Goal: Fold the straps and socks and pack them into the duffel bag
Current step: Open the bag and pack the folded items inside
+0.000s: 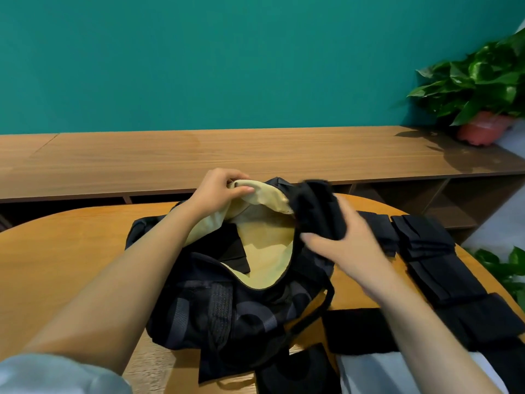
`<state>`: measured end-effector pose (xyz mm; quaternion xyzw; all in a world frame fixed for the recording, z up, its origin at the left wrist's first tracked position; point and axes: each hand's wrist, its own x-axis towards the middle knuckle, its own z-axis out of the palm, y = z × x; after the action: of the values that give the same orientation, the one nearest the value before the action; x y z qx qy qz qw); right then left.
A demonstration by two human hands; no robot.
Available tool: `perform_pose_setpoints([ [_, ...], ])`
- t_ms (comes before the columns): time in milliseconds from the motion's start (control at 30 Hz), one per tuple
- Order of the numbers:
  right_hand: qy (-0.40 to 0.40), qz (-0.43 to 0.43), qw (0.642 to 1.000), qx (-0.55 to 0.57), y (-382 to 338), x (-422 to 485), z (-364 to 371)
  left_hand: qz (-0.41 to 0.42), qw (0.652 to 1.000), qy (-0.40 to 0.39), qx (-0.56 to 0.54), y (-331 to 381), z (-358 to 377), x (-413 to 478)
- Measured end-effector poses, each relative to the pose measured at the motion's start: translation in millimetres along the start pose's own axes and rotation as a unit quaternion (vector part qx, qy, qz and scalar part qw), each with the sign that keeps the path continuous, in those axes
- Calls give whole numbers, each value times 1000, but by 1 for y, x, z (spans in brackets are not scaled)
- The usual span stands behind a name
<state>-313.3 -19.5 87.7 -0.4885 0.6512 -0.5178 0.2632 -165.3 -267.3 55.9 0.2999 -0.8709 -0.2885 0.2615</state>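
The bag [241, 308], a soft black duffel with grey mesh panels and webbing, lies slumped at the centre of the frame on a round, glossy wooden table [71, 251]. Its zip mouth gapes open and shows a smooth tan lining [264, 245]. The left hand [218, 191] pinches the far lip of the lining between thumb and curled fingers and holds it up. The right hand [346, 245], blurred, grips a thick black fabric bundle [315, 211] at the mouth's right edge, just above the opening. One flat, folded black piece [233, 251] already lies inside on the lining. At the right of the frame, more straps [426, 240] sit on the table in folded rectangular stacks, matte and dark. Behind the table runs a long wood-grain shelf [255, 149] against a flat teal wall [199, 66]. In the upper right corner a leafy plant [483, 75] stands in a pink pot [483, 129].
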Motion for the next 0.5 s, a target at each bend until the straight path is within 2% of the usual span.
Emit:
perform_pose_setpoints([
  [67, -104, 46, 993, 37, -17, 17, 36, -3, 1000, 24, 18, 4, -4, 9],
  [133, -167, 122, 978, 10, -15, 37, 67, -9, 999, 36, 28, 6, -8, 18],
  [200, -170, 167, 966, -100, 2, 63, 91, -2, 998, 39, 44, 11, -12, 23],
  [300, -124, 218, 934, -254, 39, 87, 120, 16, 997, 36, 63, 18, -12, 26],
  [433, -188, 201, 907, -318, 70, 85, 146, 31, 997, 15, 71, 19, -11, 21],
  [500, -195, 132, 905, -355, 68, 79, 139, 65, 992, 27, 109, 17, -7, 10],
])
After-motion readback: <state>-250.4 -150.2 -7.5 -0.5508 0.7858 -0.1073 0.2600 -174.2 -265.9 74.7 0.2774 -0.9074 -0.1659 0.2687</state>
